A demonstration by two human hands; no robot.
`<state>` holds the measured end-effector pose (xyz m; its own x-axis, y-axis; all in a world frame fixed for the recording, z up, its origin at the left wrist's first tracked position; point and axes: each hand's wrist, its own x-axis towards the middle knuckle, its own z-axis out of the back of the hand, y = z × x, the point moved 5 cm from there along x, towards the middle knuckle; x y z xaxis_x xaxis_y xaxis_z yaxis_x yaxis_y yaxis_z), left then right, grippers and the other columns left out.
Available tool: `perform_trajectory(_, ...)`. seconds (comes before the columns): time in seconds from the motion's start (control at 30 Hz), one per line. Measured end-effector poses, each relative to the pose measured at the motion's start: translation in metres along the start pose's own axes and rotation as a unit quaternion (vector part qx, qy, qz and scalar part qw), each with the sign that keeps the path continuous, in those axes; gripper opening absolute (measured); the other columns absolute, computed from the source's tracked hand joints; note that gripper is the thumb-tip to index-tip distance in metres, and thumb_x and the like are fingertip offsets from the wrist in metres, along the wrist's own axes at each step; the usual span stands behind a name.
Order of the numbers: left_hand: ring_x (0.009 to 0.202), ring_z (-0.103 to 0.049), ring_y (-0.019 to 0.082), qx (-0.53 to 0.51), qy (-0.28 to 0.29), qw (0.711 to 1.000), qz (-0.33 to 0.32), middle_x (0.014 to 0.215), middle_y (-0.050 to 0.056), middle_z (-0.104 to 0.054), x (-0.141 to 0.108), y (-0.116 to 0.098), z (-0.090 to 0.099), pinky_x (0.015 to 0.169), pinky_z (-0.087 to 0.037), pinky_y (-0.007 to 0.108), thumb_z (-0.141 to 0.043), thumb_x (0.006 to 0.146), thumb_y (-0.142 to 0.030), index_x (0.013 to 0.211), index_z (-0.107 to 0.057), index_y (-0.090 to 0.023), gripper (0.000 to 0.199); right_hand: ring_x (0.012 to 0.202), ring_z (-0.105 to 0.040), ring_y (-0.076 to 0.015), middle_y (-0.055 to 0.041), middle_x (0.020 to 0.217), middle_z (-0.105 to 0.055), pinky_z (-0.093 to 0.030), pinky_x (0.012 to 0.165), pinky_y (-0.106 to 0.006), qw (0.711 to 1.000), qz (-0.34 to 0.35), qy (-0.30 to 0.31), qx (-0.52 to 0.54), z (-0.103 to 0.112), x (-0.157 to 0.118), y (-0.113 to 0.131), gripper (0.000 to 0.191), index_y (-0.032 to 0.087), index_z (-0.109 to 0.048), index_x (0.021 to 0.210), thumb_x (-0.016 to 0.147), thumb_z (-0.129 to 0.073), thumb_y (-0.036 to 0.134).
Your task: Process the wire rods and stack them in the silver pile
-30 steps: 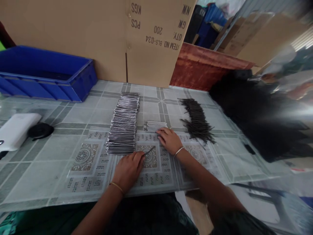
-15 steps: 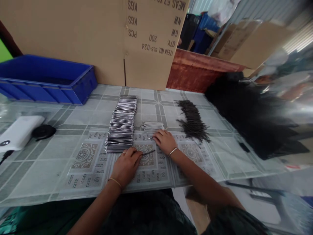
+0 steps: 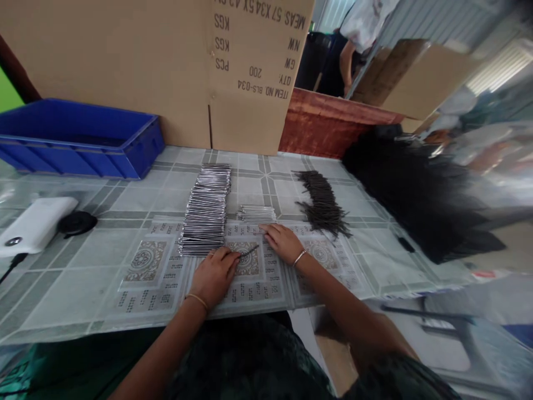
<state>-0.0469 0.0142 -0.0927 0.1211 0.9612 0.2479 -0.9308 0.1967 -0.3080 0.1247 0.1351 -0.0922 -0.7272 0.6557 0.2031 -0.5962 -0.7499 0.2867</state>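
Observation:
My left hand (image 3: 214, 276) rests on the patterned mat (image 3: 144, 289), its fingers closed on one end of a thin dark stick (image 3: 250, 251) that points up to the right. Just left of it lies a long stack of shiny silver rods (image 3: 206, 211), set side by side. My right hand (image 3: 285, 243) has its fingers together, with the fingertips at the near edge of a small row of silver rods (image 3: 257, 214). Whatever is under those fingertips is too small to make out. A pile of dark thin sticks (image 3: 322, 203) lies beyond it on the right.
A blue crate (image 3: 83, 139) stands at the back left, before a large cardboard sheet (image 3: 245, 122). A white device (image 3: 35, 228) with a cable and a black round object (image 3: 78, 223) lie at left. Black material (image 3: 408, 194) covers the table's right side. Another person's arm (image 3: 346, 66) shows behind.
My right fingertips have moved slightly up to the small row; the silver rod that stuck out from them no longer shows clearly. My left hand keeps the dark stick. The view has shifted a little.

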Motion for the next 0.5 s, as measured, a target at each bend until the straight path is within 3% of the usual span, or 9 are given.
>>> perform_trajectory(0.1, 0.100, -0.060, 0.025, 0.021, -0.010, 1.000, -0.002, 0.111, 0.009, -0.066, 0.000, -0.004, -0.001, 0.090, -0.052, 0.041, -0.042, 0.097, -0.033, 0.115, -0.066, -0.020, 0.032, 0.094, -0.062, -0.0174, -0.0072, 0.102, -0.067, -0.050, 0.091, -0.034, 0.995, -0.003, -0.043, 0.088, 0.008, -0.006, 0.004, 0.035, 0.017, -0.055, 0.128, 0.093, -0.053, 0.015)
perform_trajectory(0.2, 0.109, -0.059, 0.028, 0.034, -0.060, 0.998, 0.002, 0.125, 0.014, -0.062, -0.001, -0.010, 0.004, 0.091, -0.052, 0.043, -0.046, 0.096, -0.041, 0.133, -0.055, -0.017, 0.045, 0.086, -0.064, -0.0152, -0.0046, 0.096, -0.068, -0.052, 0.086, -0.031, 0.983, 0.000, -0.067, 0.171, 0.013, -0.009, 0.015, 0.036, 0.018, -0.056, 0.123, 0.088, -0.060, 0.013)
perform_trajectory(0.27, 0.107, -0.060, 0.028, 0.035, -0.086, 0.996, 0.000, 0.124, 0.015, -0.062, 0.000, -0.012, 0.009, 0.090, -0.052, 0.042, -0.044, 0.097, -0.040, 0.136, -0.051, -0.016, 0.047, 0.086, -0.066, -0.0146, -0.0040, 0.095, -0.069, -0.053, 0.085, -0.030, 0.975, 0.012, -0.068, 0.212, 0.013, -0.010, 0.023, 0.033, 0.019, -0.059, 0.119, 0.086, -0.062, 0.014)
perform_trajectory(0.4, 0.093, -0.064, 0.025, 0.053, -0.090, 0.994, -0.026, 0.104, 0.008, -0.069, 0.003, -0.013, 0.015, 0.082, -0.052, 0.039, -0.043, 0.098, -0.031, 0.111, -0.067, -0.021, 0.029, 0.083, -0.069, -0.0146, -0.0036, 0.091, -0.071, -0.054, 0.083, -0.030, 0.951, 0.032, -0.082, 0.297, 0.013, -0.013, 0.033, 0.027, 0.019, -0.061, 0.111, 0.085, -0.067, 0.022)
perform_trajectory(0.5, 0.090, -0.064, 0.024, 0.071, -0.088, 0.993, -0.042, 0.102, 0.006, -0.071, 0.004, -0.013, 0.020, 0.077, -0.051, 0.037, -0.046, 0.097, -0.032, 0.101, -0.068, -0.022, 0.025, 0.081, -0.070, -0.0146, -0.0027, 0.087, -0.071, -0.055, 0.081, -0.030, 0.924, 0.009, -0.093, 0.370, 0.012, -0.013, 0.032, 0.027, 0.020, -0.061, 0.108, 0.084, -0.070, 0.029)
